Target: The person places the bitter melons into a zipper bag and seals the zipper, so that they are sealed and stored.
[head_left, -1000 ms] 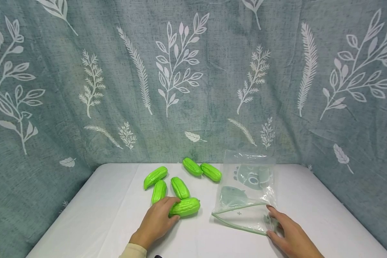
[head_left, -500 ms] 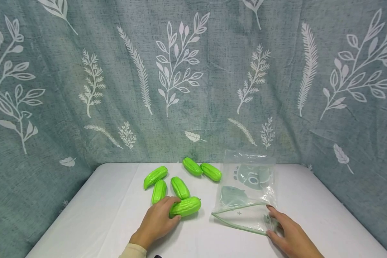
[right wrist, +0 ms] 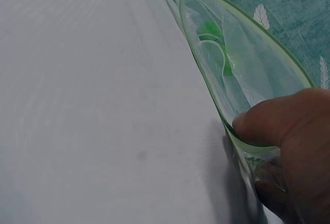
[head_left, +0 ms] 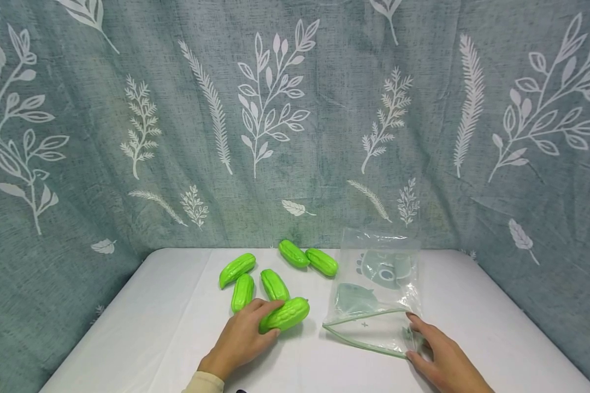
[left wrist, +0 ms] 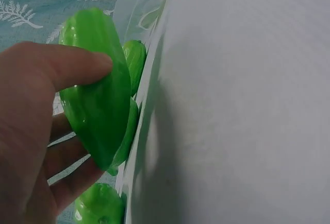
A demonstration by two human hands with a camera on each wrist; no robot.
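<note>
My left hand (head_left: pixel 248 330) grips a bumpy, bright green bitter melon (head_left: pixel 286 315), thumb on the near side and fingers round the far side. In the left wrist view this bitter melon (left wrist: pixel 98 90) stands off the white surface, one end raised. My right hand (head_left: pixel 440 352) holds the near end of a clear plastic zip bag (head_left: pixel 373 305) with a pale green rim, thumb and index finger spread at its mouth. The mouth (right wrist: pixel 242 54) gapes in the right wrist view, with my thumb over the rim. The bag lies flat behind its raised opening and has green animal prints.
More bitter melons lie on the white table (head_left: pixel 152 327): one (head_left: pixel 275 286) just behind the held one, two at left, including a slanted one (head_left: pixel 237 270), and a pair (head_left: pixel 293 254) farther back. A patterned green curtain (head_left: pixel 295 136) hangs behind the table and at both sides.
The held bitter melon has risen slightly and shifted a little to the right, its right end tilting up with my left hand. My right hand and the bag stay in place.
</note>
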